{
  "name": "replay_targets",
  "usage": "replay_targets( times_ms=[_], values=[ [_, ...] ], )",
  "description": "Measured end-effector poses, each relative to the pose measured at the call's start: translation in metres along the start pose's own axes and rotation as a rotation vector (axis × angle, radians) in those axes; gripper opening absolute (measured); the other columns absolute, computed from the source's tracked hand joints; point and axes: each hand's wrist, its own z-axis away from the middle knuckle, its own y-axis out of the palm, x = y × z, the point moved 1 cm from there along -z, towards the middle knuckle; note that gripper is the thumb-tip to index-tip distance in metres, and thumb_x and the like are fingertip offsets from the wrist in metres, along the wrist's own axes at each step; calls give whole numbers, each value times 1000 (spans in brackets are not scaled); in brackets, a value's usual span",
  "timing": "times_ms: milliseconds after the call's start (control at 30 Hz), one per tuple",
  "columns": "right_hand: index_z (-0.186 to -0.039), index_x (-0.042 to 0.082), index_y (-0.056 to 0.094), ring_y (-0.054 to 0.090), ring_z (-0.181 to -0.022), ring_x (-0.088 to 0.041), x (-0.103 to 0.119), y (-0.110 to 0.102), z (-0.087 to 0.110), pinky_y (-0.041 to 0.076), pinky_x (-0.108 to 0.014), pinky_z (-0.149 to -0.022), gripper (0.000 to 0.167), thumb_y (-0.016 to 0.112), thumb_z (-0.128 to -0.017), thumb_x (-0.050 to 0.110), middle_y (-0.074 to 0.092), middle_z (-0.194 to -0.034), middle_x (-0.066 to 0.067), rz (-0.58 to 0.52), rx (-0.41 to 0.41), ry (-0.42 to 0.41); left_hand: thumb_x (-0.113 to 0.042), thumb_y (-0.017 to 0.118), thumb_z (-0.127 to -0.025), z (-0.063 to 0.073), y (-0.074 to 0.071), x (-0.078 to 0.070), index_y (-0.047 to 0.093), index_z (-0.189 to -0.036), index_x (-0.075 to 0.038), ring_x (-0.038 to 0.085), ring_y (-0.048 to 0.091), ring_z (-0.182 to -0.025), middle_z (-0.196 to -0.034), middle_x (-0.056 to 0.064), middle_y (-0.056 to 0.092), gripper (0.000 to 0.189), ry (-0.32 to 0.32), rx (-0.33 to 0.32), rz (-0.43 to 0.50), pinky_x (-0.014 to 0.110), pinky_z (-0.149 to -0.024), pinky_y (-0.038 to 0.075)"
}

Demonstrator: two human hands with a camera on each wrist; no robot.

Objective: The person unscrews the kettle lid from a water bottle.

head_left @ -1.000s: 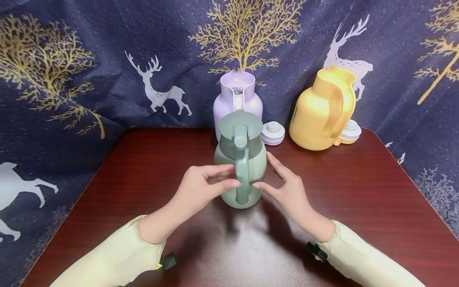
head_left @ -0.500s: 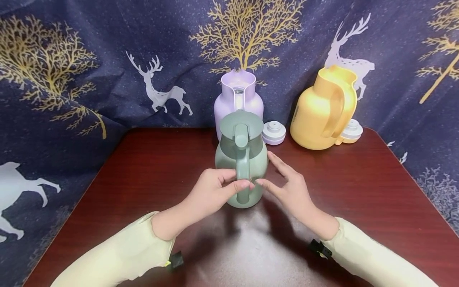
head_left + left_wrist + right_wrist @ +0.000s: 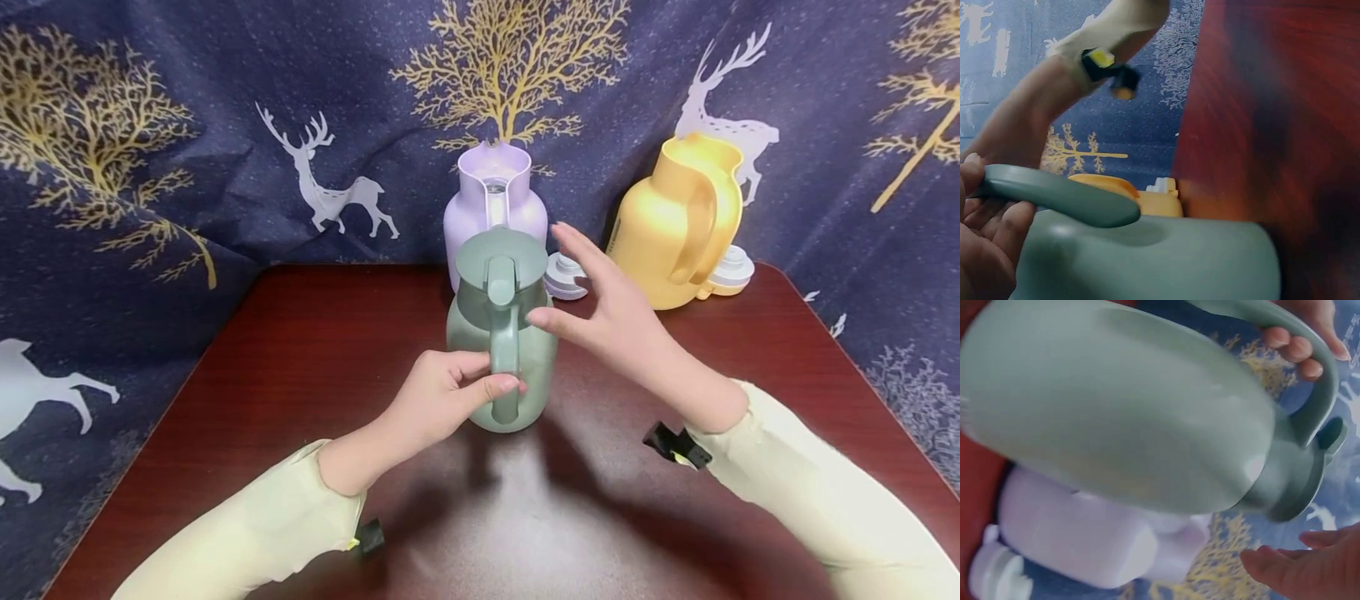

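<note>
A green thermos jug (image 3: 536, 375) with its lid (image 3: 498, 250) on stands upright mid-table, handle (image 3: 505, 342) toward me. My left hand (image 3: 442, 396) grips that handle; in the right wrist view its fingertips (image 3: 1297, 349) show curled round it. My right hand (image 3: 622, 321) is raised beside the jug's neck, fingers spread and thumb apart, holding nothing. In the right wrist view its fingers (image 3: 1272, 562) reach out near the lid's edge.
Behind the green jug stands a lidless purple jug (image 3: 465, 225), a white-and-purple stopper (image 3: 564, 279) beside it. A yellow jug (image 3: 660, 242) at the back right has another stopper (image 3: 731, 271) next to it. A patterned cloth (image 3: 337, 67) hangs behind the table (image 3: 337, 333).
My left hand has closed round the handle, its fingers passing through. My right hand has left the jug's lower side and risen toward the neck and lid. The jugs stay put.
</note>
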Motion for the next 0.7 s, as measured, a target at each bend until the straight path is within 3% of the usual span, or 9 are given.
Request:
replay_targets(
  times_ms=[100, 200, 267, 433, 700],
  values=[
    [-161, 18, 34, 26, -159, -24, 14, 5, -11, 26, -51, -128, 107, 73, -78, 74, 27, -171, -5, 34, 44, -16, -12, 74, -93, 2, 2, 4, 81, -103, -4, -5, 69, -84, -91, 11, 81, 15, 22, -42, 17, 20, -75, 57],
    [-160, 19, 36, 27, -159, -22, 24, 12, -18, 29, -49, -128, 95, 81, -83, 53, 29, -170, -4, 41, 59, -2, -13, 76, -91, 2, 4, 6, 81, -104, -4, -3, 71, -86, -93, 12, 81, 16, 3, -70, 52, 21, -77, 58],
    [-158, 19, 40, 29, -158, -22, 27, 16, -21, 29, -48, -127, 90, 83, -84, 44, 31, -169, -3, 37, 50, 25, -12, 78, -89, 2, 5, 7, 80, -105, -3, 3, 74, -88, -95, 13, 81, 19, -24, -86, 78, 22, -79, 59],
    [-153, 16, 48, 35, -154, -26, 27, 24, -22, 33, -48, -125, 80, 82, -85, 42, 38, -166, -3, 37, 0, 41, -8, 81, -85, 3, 6, 9, 79, -105, 0, 17, 78, -90, -98, 17, 80, 22, -71, -117, 112, 23, -79, 61],
    [-148, 13, 54, 43, -148, -31, 26, 29, -21, 36, -49, -122, 72, 80, -85, 35, 47, -160, -7, 46, -63, -20, -8, 81, -84, 2, 2, 9, 80, -97, 0, 1, 71, -77, -88, 16, 80, 15, -29, -116, 73, 21, -71, 57]
  ],
)
